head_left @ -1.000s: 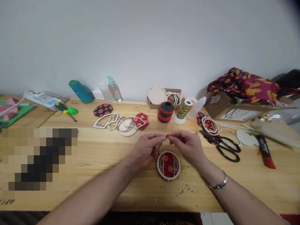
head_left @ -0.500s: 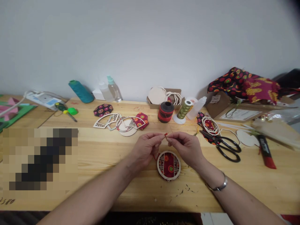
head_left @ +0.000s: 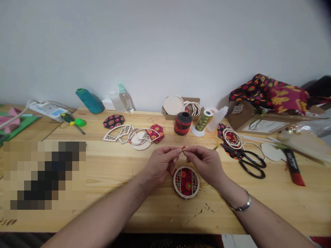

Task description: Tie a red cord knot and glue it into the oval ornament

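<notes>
My left hand (head_left: pixel 161 163) and my right hand (head_left: pixel 205 162) meet fingertip to fingertip above the wooden table (head_left: pixel 108 172). Both pinch a short piece of red thread (head_left: pixel 183 147) between thumb and forefinger. Just below them lies a round wooden lattice ornament (head_left: pixel 186 182) backed with red patterned fabric. My right wrist wears a metal bracelet (head_left: pixel 243 203).
Black scissors (head_left: pixel 245 158) lie to the right beside another ornament (head_left: pixel 231 137). Behind the hands stand a red-black thread spool (head_left: pixel 182 123), a gold spool (head_left: pixel 203 121), bottles (head_left: pixel 125 98) and a teal spool (head_left: pixel 89 100). Wooden cutouts (head_left: pixel 129 134), fabric (head_left: pixel 269 91) on a cardboard box and a blurred patch at the left.
My right hand has shifted slightly left, closing the small gap to the left fingertips. The ornament and the rest stay where they were.
</notes>
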Available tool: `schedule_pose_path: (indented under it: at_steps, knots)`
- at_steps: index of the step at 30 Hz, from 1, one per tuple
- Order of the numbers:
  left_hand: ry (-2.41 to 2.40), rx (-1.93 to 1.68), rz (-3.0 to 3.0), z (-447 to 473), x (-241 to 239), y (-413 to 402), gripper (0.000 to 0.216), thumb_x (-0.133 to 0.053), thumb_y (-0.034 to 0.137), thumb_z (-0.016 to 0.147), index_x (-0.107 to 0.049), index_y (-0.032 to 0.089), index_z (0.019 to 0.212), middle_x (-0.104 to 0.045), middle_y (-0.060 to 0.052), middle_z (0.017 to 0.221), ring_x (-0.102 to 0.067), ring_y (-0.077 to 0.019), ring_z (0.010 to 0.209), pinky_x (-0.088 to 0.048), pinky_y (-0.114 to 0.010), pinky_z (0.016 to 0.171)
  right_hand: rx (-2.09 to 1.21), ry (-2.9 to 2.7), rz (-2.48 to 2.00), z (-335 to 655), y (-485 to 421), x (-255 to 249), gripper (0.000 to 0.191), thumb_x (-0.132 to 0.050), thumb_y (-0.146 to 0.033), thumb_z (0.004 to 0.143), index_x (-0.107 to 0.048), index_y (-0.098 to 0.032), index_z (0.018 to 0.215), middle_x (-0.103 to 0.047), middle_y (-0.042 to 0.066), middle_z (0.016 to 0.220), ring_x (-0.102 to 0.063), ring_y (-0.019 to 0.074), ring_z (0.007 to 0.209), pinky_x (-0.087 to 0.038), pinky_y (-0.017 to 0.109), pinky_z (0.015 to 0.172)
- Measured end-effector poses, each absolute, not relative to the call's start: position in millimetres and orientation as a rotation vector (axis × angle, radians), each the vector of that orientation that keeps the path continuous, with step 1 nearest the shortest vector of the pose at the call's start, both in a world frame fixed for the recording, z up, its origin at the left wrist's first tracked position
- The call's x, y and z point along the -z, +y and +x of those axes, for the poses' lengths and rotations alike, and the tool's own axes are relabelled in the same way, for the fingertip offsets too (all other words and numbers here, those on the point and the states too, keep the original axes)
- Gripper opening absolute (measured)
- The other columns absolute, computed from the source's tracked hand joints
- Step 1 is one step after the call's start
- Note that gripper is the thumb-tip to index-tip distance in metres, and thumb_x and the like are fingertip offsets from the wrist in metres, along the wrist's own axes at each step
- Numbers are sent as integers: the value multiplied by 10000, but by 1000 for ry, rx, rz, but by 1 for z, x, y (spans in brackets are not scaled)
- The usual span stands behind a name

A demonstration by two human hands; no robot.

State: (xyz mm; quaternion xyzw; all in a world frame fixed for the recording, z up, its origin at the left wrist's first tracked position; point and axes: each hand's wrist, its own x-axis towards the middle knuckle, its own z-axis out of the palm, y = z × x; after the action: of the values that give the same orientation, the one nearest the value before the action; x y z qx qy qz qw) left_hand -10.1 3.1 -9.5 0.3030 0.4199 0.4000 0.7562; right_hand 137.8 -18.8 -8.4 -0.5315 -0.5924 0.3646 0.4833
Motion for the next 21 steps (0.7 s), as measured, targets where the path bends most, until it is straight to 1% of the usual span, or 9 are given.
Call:
schedule_pose_path:
  at_steps: [5,10,15,21]
  knots:
    - [975,-925,694,-9,9,3,206,-768,283,589,-669,128,682,-456,71,420,-351,-30,333,-262,-147,314,-928,-1429,-1375,138,-18,10,187,-611,-262,752,-695,-156,881,-653,1,551,-594,117,487,-498,229,492]
    - [1000,-957,763,-8,9,3,182,-757,279,598,-679,130,667,-465,67,414,-347,-26,337,-258,-145,320,-850,-1541,-1377,138,-19,9,137,-589,-221,770,-711,-181,818,-655,-9,568,-571,103,494,-483,215,503]
    - [1020,-947,821,-8,8,2,163,-739,283,622,-690,134,668,-455,69,400,-344,-27,326,-251,-149,318,-755,-1630,-1322,139,-22,11,121,-575,-183,795,-695,-187,789,-687,3,649,-596,106,546,-483,207,532]
    - [1018,-943,832,-8,8,2,151,-730,271,640,-710,134,699,-449,72,412,-343,-23,328,-247,-149,317,-575,-1756,-1221,140,-22,16,118,-576,-160,813,-687,-198,823,-716,23,770,-646,130,690,-506,230,654]
